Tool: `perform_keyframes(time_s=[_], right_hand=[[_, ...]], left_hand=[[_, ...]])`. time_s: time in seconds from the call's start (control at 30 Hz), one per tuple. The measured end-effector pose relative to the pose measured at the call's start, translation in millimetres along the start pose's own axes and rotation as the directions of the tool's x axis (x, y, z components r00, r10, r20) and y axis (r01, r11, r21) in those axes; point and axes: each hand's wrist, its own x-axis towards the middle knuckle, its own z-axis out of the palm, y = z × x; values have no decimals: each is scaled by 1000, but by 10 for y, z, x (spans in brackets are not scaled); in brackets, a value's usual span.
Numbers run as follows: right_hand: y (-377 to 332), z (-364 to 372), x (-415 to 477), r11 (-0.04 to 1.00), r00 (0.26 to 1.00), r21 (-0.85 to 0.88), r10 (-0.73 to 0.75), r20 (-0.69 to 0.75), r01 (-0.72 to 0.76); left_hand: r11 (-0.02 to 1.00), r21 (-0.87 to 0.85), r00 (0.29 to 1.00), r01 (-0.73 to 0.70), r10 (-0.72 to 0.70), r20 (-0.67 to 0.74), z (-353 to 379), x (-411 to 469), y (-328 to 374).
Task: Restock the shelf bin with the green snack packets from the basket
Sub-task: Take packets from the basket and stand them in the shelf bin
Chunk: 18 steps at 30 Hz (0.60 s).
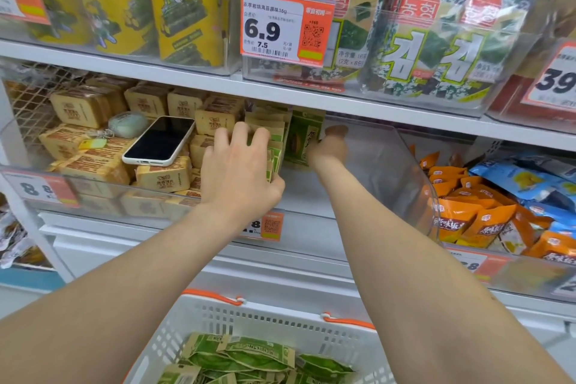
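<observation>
Both my arms reach into a clear plastic shelf bin (405,165) on the middle shelf. My left hand (240,168) grips a standing stack of green snack packets (271,134) at the bin's left side, fingers over their tops. My right hand (330,146), blurred, holds one more green packet (302,137) upright against that stack. The bin's right half holds nothing. Below, a white basket (280,315) with orange handles holds several loose green packets (249,358).
A phone (159,140) and a small pouch lie on tan packets (93,146) in the bin to the left. Orange and blue snack bags (486,206) fill the bin to the right. Seaweed packs (436,40) and a 6.9 price tag (280,28) sit on the shelf above.
</observation>
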Motion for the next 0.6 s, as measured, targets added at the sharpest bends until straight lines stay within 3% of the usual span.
perform_keyframes(time_s=[0.27, 0.47, 0.6], right_hand=[[51, 12, -118, 988, 937, -77, -103, 335, 136], [114, -132, -183, 975, 908, -175, -55, 414, 139], [87, -331, -407, 937, 904, -259, -113, 412, 236]], left_hand=[[1000, 17, 999, -9, 9, -36, 28, -2, -6], [998, 58, 996, 2, 3, -90, -6, -57, 11], [998, 52, 992, -47, 53, -118, -75, -127, 54]])
